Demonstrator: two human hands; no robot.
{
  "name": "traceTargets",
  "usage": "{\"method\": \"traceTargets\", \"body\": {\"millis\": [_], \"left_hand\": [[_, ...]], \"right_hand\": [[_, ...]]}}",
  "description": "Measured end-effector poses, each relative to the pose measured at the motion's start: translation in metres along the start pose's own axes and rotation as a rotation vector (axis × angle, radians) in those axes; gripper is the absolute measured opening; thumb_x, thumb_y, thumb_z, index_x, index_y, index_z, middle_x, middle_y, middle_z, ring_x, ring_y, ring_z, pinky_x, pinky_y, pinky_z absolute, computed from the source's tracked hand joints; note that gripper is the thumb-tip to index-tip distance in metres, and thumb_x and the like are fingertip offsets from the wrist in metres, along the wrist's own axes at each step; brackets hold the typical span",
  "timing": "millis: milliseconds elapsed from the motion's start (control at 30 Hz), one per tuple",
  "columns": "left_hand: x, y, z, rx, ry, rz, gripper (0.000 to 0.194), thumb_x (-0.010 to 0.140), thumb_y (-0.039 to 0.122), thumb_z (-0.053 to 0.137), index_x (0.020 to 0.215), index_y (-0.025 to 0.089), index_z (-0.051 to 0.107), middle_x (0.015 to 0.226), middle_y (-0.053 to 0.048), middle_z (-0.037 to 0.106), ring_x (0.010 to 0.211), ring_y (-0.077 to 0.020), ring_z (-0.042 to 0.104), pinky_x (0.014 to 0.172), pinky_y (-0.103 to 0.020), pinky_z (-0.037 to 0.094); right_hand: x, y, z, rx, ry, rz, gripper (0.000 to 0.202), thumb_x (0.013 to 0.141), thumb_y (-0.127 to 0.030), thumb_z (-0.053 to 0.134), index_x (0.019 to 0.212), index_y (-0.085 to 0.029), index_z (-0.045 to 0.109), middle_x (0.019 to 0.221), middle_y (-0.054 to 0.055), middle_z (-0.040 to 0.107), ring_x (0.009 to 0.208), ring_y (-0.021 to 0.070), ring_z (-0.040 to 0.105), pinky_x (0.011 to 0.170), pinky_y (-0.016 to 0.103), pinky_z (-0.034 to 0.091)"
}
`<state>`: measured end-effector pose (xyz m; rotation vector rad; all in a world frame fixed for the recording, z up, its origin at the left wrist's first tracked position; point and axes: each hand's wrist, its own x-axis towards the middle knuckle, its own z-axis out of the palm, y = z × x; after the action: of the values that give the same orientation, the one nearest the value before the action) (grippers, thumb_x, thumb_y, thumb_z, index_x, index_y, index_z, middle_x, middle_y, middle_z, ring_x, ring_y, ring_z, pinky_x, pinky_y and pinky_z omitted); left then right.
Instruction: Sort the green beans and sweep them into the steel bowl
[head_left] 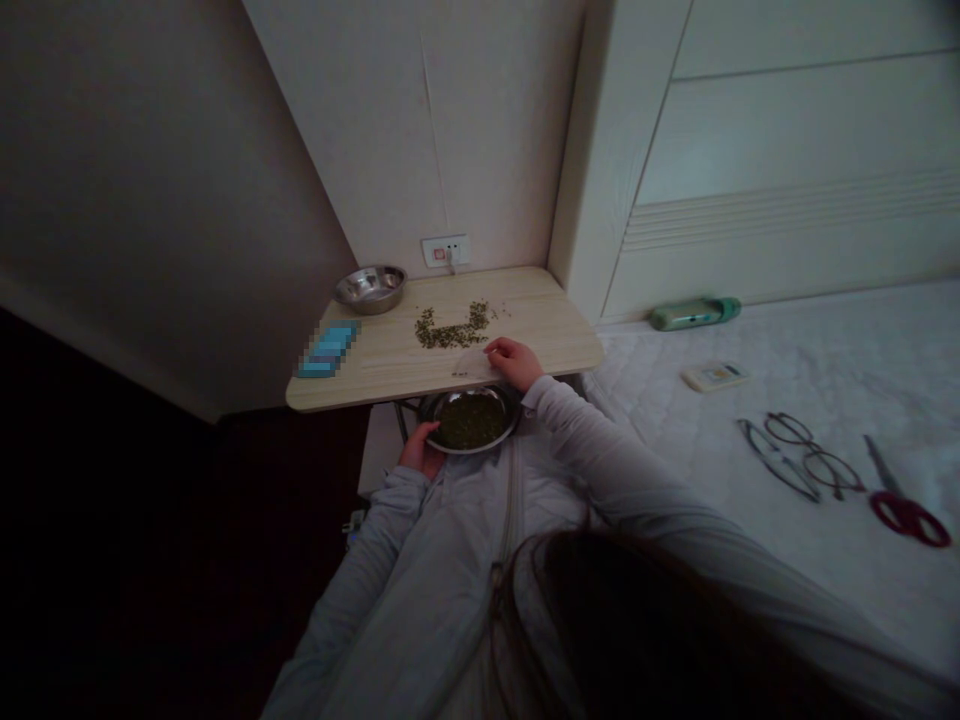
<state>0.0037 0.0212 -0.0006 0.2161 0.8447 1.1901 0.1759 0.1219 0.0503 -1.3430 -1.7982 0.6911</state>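
My left hand (423,452) grips the left rim of a metal bowl (471,420) filled with small green pieces, held just below the front edge of the wooden table (382,370). On the tabletop my right hand (513,360) is closed on a thin, pale, translucent scraper (474,364), with a few dark bits at its lower edge. Beyond it a U-shaped spread of small green pieces (452,332) lies on the wood, with paler bits at its right end.
A second metal bowl (371,288) stands at the table's back left, with a blue-screened phone (328,349) before it. On the white bed at right lie a green bottle (694,313), a pale remote (715,376), glasses (814,450) and red-handled scissors (909,518). A wall socket (445,251) is behind.
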Motion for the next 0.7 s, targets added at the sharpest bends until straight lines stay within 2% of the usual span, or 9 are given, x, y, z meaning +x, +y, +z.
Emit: {"method": "traceTargets", "body": {"millis": [233, 700], "left_hand": [[-0.0028, 0.001, 0.0015, 0.001, 0.012, -0.067, 0.033, 0.059, 0.009, 0.041, 0.088, 0.012, 0.055, 0.073, -0.003, 0.065, 0.089, -0.0199, 0.052, 0.08, -0.034, 0.04], [-0.0032, -0.0004, 0.0014, 0.037, -0.01, -0.052, 0.04, 0.048, 0.004, 0.038, 0.081, 0.011, 0.058, 0.075, -0.004, 0.064, 0.089, -0.0215, 0.052, 0.082, -0.034, 0.039]], "right_hand": [[0.0024, -0.0021, -0.0012, 0.051, -0.004, 0.02, 0.024, 0.063, -0.026, 0.039, 0.08, -0.017, 0.053, 0.056, -0.003, 0.053, 0.051, 0.0069, 0.043, 0.053, 0.02, 0.034], [0.0024, -0.0057, -0.001, 0.069, -0.08, 0.074, 0.026, 0.063, -0.028, 0.04, 0.081, -0.016, 0.055, 0.055, -0.003, 0.053, 0.049, 0.0063, 0.042, 0.051, 0.019, 0.033]]}}
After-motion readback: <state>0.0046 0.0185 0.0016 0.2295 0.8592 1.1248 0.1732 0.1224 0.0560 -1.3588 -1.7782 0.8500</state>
